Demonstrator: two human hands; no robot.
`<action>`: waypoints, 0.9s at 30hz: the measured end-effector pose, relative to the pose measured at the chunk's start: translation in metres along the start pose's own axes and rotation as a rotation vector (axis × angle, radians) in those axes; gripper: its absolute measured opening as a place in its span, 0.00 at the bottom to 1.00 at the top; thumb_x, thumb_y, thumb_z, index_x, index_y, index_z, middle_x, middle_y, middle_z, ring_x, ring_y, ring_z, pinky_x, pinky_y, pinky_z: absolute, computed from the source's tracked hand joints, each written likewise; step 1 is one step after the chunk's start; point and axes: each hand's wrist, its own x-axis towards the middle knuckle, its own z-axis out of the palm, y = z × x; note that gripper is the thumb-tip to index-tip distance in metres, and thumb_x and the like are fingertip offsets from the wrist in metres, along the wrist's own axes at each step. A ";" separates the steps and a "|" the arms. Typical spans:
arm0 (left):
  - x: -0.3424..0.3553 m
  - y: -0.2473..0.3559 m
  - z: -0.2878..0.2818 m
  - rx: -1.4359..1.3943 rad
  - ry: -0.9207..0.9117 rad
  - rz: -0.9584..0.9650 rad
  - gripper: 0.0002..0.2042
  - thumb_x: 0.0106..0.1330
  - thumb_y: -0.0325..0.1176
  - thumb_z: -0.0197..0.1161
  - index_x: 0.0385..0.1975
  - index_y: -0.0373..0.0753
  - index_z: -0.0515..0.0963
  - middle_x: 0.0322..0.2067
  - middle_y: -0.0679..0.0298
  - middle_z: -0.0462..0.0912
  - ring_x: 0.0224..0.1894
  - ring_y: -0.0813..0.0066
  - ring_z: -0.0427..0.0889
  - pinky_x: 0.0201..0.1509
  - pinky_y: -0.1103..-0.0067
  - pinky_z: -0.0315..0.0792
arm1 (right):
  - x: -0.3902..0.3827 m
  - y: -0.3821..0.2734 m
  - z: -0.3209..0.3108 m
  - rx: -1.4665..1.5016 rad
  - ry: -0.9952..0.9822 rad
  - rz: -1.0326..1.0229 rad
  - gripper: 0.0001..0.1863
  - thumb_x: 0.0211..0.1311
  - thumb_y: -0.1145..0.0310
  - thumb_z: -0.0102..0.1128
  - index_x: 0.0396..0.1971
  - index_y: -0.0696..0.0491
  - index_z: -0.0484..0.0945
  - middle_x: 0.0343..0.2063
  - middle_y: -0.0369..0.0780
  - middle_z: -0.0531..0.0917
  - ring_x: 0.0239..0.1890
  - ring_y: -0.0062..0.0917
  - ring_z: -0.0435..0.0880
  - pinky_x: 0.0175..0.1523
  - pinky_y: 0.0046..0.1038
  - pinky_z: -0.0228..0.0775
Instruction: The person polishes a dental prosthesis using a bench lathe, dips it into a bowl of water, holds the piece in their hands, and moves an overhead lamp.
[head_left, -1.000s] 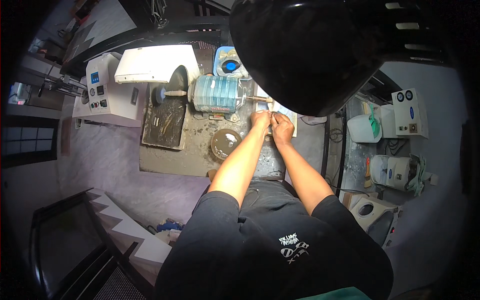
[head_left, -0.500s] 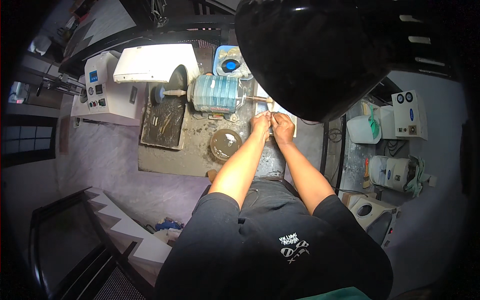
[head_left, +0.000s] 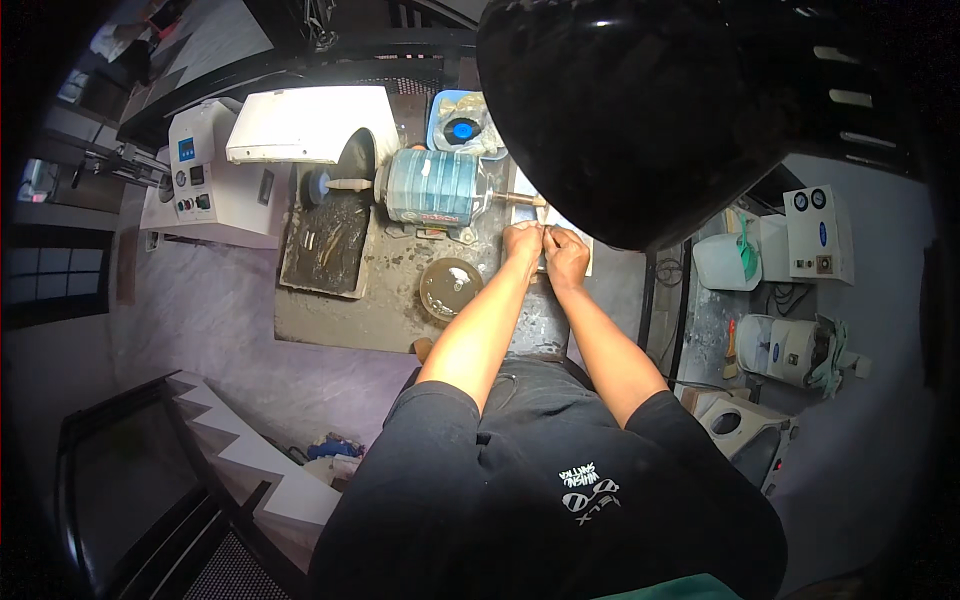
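My left hand [head_left: 522, 243] and my right hand [head_left: 566, 255] are together at the right end of the workbench, their fingers closed and nearly touching. Whatever they pinch is too small to make out. Just beyond them is the tip of a spindle [head_left: 520, 199], which sticks out from the right side of a blue-green bench polishing motor [head_left: 432, 188]. A pale box or tray [head_left: 580, 218] lies under and behind my hands, partly hidden by a large black lamp hood [head_left: 620, 120].
A round bowl of cloudy liquid [head_left: 450, 288] stands left of my left forearm. Further left are a dirty tray [head_left: 325, 262], a polishing wheel [head_left: 318, 187] and a white hood [head_left: 310, 125]. A blue basin [head_left: 440, 110] sits behind the motor. White machines [head_left: 820, 235] line the right side.
My hands stay at the same place by the spindle. The right hand's fingers have shifted slightly; the whole view has moved a little.
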 end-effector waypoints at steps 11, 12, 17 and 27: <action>-0.001 -0.023 -0.013 -0.109 -0.113 -0.094 0.05 0.65 0.22 0.57 0.34 0.29 0.80 0.28 0.64 0.82 0.25 0.82 0.76 0.29 0.86 0.68 | -0.005 -0.005 -0.016 0.153 0.055 -0.053 0.04 0.47 0.74 0.65 0.23 0.56 0.80 0.26 0.47 0.82 0.32 0.42 0.81 0.39 0.39 0.73; -0.001 -0.023 -0.012 -0.106 -0.115 -0.096 0.05 0.65 0.22 0.57 0.34 0.29 0.80 0.28 0.64 0.82 0.25 0.82 0.76 0.29 0.86 0.68 | -0.005 -0.005 -0.017 0.152 0.057 -0.049 0.04 0.47 0.74 0.65 0.23 0.56 0.80 0.26 0.47 0.82 0.32 0.42 0.81 0.39 0.39 0.73; 0.006 -0.028 -0.015 -0.176 -0.073 -0.105 0.05 0.61 0.18 0.56 0.29 0.32 0.80 0.25 0.66 0.81 0.23 0.82 0.73 0.27 0.85 0.66 | 0.000 -0.011 -0.017 0.150 0.065 -0.090 0.03 0.47 0.75 0.65 0.23 0.56 0.80 0.25 0.47 0.81 0.31 0.42 0.81 0.38 0.38 0.73; -0.016 -0.009 -0.004 0.070 -0.013 0.107 0.09 0.53 0.15 0.53 0.22 0.33 0.79 0.21 0.70 0.78 0.21 0.85 0.69 0.25 0.84 0.60 | -0.005 -0.004 -0.011 0.193 0.143 0.000 0.04 0.44 0.76 0.66 0.19 0.58 0.79 0.21 0.47 0.80 0.26 0.43 0.81 0.32 0.38 0.72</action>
